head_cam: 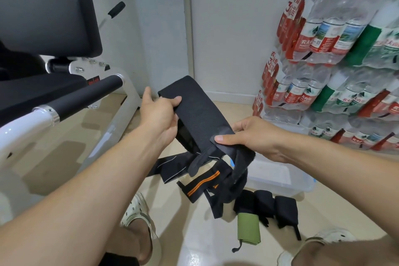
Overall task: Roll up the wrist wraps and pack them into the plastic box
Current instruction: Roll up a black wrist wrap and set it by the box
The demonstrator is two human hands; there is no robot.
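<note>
A black wrist wrap is held stretched between two hands above the floor.

The left hand (159, 114) grips the far end of the wrist wrap (198, 112), while the right hand (254, 136) pinches the near end, apparently so that it is kept flat for rolling. Tangled loose wraps (203, 181) hang below; their count cannot be told. Rolled wraps (274, 205) lie beside the plastic box (278, 179), partly hidden by the right arm.

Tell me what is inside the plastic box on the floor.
The visible part of the clear plastic box looks empty; no rolled wraps show inside. Its left end is hidden behind the right hand and the black wrap it holds with the left hand.
</note>
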